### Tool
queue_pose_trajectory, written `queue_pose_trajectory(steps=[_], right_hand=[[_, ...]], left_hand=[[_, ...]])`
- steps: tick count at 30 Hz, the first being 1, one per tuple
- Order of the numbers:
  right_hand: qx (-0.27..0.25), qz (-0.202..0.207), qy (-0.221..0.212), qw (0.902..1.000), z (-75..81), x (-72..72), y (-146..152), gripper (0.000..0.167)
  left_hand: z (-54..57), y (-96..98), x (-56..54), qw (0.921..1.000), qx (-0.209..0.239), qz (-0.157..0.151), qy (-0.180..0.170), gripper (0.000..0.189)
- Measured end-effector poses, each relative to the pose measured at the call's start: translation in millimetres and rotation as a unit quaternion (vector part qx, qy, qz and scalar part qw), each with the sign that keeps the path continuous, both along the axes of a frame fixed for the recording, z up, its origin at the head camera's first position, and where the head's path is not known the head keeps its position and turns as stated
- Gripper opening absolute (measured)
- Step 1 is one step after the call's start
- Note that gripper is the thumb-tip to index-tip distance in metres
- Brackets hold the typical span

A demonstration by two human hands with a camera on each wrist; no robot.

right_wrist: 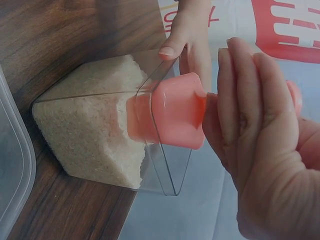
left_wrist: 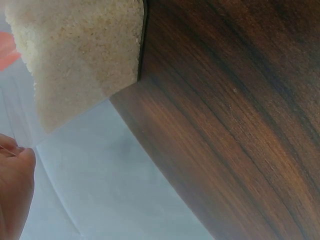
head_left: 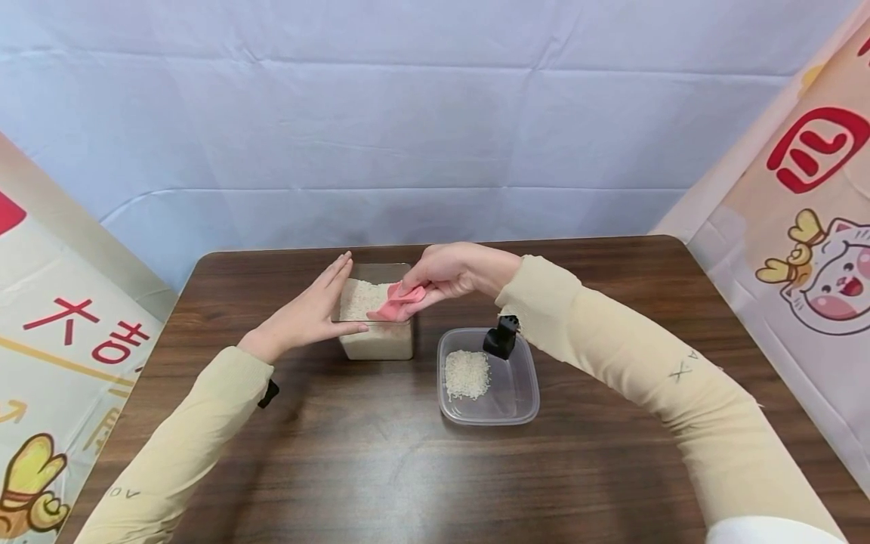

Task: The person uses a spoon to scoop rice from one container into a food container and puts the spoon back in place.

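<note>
Looks partway: small heap of rice point(head_left: 467, 374) in the shallow tub point(head_left: 508, 410), most still in the tall clear container point(head_left: 384, 268). Pink scoop point(right_wrist: 177, 110) dips into the container's rice, pinched by right hand point(head_left: 451, 270); left hand point(head_left: 309, 310) has fingers spread straight, resting against the container.

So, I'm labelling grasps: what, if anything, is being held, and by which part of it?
The right grip holds the pink scoop by its handle, mostly hidden; the left grip rests against the clear container at its rim.
</note>
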State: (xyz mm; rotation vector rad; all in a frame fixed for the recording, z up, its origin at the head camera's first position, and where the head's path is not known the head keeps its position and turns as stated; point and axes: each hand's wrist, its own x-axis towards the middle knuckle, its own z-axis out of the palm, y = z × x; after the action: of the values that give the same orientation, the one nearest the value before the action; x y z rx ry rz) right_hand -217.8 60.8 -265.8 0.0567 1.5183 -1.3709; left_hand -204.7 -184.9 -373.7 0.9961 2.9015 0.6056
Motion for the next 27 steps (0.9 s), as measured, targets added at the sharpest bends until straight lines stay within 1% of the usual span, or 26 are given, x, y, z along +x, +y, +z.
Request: queue_pose_trajectory(steps=[5,9,17,27], right_hand=[[0.004,0.007,-0.002,1.0000,-5.5,-1.5,-1.9,0.020],[0.012,0.003,-0.002,0.9999,-8.7,-2.4,-4.2,0.018],[0.015,0.000,-0.007,0.9999,-11.7,-3.2,-8.1,0.012],[0.018,-0.003,-0.013,0.9997,-15.7,-3.3,-12.1,0.011]], left_hand=[[-0.1,0.3,1.7,1.0000,-0.002,0.002,-0.005,0.105],[0.2,0.9,2.3,1.0000,-0.001,0.002,-0.007,0.105],[-0.1,1.8,3.0,1.0000,-0.005,0.003,-0.007,0.106],[-2.9,2.3,3.2,0.9999,-0.005,0.009,-0.008,0.106]])
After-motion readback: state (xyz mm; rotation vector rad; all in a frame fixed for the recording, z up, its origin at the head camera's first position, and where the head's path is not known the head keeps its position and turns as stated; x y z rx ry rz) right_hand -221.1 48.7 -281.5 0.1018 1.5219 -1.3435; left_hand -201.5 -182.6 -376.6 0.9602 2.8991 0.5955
